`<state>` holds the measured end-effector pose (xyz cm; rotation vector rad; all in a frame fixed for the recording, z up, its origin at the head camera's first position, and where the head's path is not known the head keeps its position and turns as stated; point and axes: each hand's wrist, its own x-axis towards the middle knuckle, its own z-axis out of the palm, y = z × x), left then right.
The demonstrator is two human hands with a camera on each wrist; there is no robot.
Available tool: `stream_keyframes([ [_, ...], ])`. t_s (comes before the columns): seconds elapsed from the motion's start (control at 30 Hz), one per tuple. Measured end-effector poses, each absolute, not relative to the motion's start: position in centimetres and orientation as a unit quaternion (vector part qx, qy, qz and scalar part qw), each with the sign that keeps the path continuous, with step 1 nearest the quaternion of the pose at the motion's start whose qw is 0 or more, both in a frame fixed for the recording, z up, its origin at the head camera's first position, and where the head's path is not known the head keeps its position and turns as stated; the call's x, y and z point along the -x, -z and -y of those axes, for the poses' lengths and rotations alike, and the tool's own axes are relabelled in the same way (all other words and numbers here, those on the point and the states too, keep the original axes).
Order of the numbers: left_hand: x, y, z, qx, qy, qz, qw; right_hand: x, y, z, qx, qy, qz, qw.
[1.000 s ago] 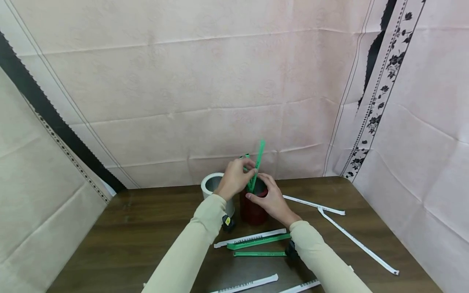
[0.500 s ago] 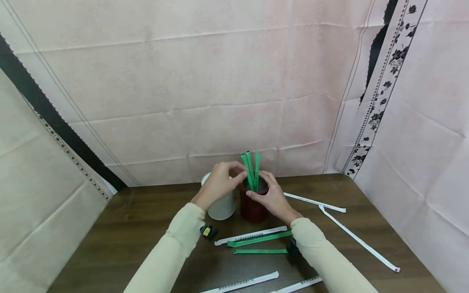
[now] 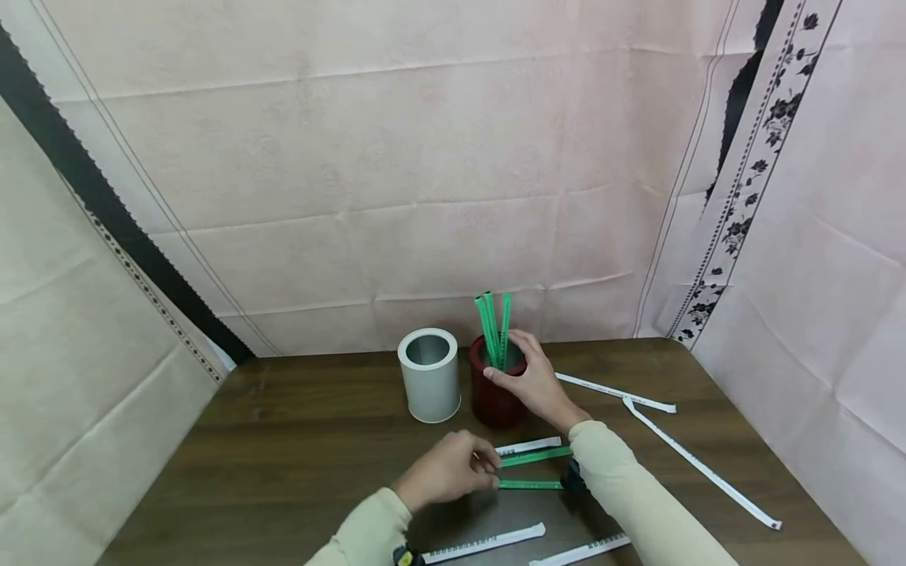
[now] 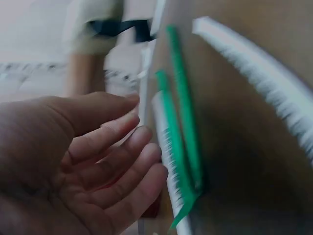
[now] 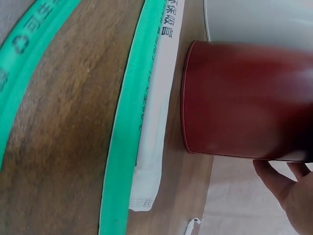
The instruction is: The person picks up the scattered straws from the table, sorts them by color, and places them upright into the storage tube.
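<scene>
My right hand (image 3: 535, 387) holds the dark red cup (image 3: 493, 405) by its rim, thumb in front and fingers at the far side. Several green-wrapped straws (image 3: 489, 326) stand upright in that cup. Over the table, my left hand (image 3: 450, 472) has loosely bent fingers with nothing between them. Just beside it lie two green-wrapped straws (image 4: 183, 105) and a white-wrapped straw (image 5: 155, 115). The left wrist view is blurred. In the right wrist view the red cup's smooth side fills the right, with only fingertips (image 5: 274, 180) of the right hand below.
A white cup (image 3: 432, 389) stands left of the red one. More white-wrapped straws lie near the front (image 3: 488, 542) and at the right (image 3: 701, 468) of the brown wooden table (image 3: 283, 464). A pale cloth (image 3: 425, 157) hangs behind.
The left hand has let go of a green straw, which now stands lower in the red cup, and has come down toward the straws on the table. The right hand stays at the cup.
</scene>
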<state>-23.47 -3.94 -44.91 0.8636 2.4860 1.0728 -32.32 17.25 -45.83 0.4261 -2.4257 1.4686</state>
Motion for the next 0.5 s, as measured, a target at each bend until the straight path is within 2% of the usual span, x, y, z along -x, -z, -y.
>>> stream_keyframes([
  [0.07,22.8,45.8,3.0,-0.299,-0.331,-0.884,0.139,32.2,46.0,-17.2,-0.146,-0.510,0.837,0.133],
  [0.23,21.8,47.4,1.2,-0.330,-0.184,-0.924,0.059,32.1,46.5,-17.1,-0.145,-0.513,0.836,0.131],
  [0.37,21.7,48.0,0.7,-0.385,-0.093,-0.918,-0.003,32.1,46.4,-17.1,-0.149,-0.513,0.835,0.135],
  [0.5,22.0,47.9,0.8,-0.437,-0.008,-0.899,-0.041,32.3,46.1,-17.1,-0.151,-0.513,0.834,0.136],
])
